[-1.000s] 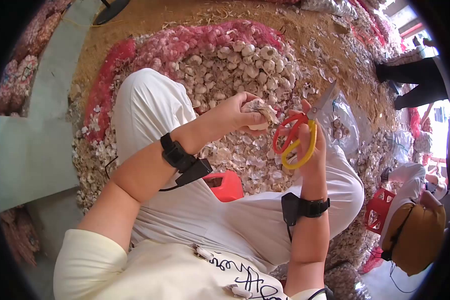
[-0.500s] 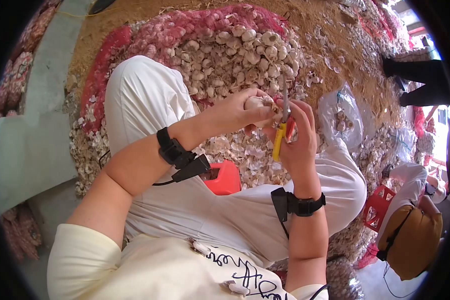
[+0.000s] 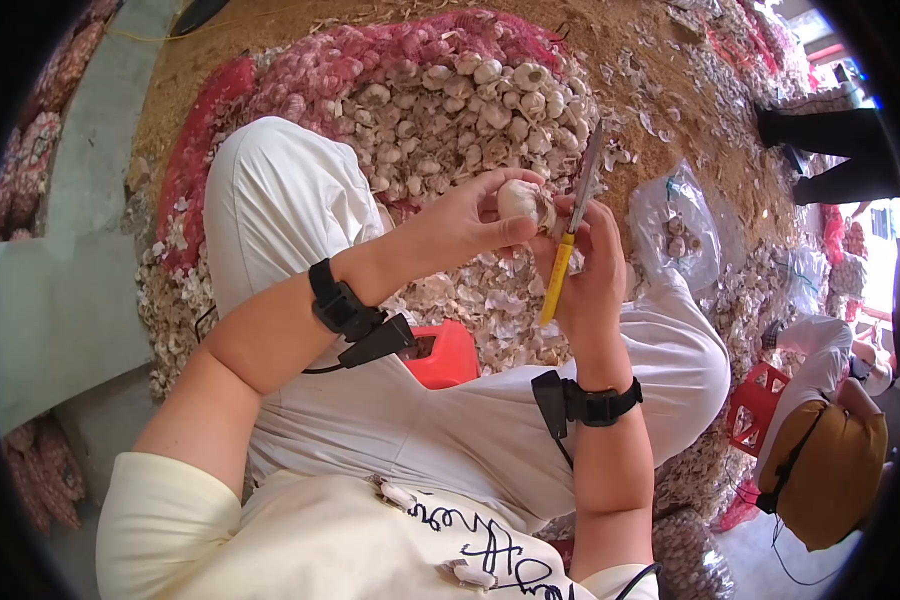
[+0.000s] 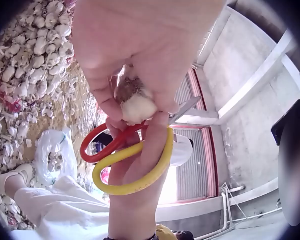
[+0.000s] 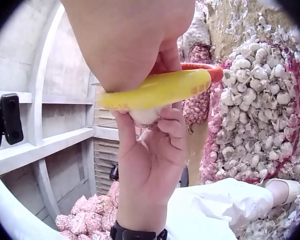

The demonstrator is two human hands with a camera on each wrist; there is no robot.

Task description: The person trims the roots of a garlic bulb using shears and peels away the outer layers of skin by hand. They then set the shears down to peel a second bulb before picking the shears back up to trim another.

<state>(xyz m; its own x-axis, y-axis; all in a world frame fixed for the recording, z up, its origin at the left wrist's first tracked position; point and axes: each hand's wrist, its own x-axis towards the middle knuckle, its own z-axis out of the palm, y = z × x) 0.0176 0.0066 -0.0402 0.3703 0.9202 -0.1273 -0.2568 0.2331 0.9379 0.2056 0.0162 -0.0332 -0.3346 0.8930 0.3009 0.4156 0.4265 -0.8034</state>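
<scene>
My left hand [image 3: 470,222] grips a white garlic bulb [image 3: 517,203] in its curled fingers, above the heap of loose bulbs [image 3: 490,110]. Close on its right, my right hand [image 3: 590,275] holds scissors by the handles, with the yellow handle [image 3: 558,278] low and the blades [image 3: 589,170] pointing up past the bulb. In the left wrist view the red handle [image 4: 97,145] and yellow handle [image 4: 132,188] loop around the right hand's fingers, just under the bulb [image 4: 138,108]. The yellow handle [image 5: 155,90] partly covers the bulb [image 5: 145,116] in the right wrist view.
Pink net [image 3: 320,60] edges the heap. A clear plastic bag [image 3: 705,240] with some bulbs lies to the right. Between the legs is a red plastic object [image 3: 454,355]. A person sits by a red stool [image 3: 755,408] at the right, and another stands farther back.
The right hand has come in beside the bulb and turned the scissors, so their handles show edge-on and the blades point up. The bulb has also turned in the left hand.
</scene>
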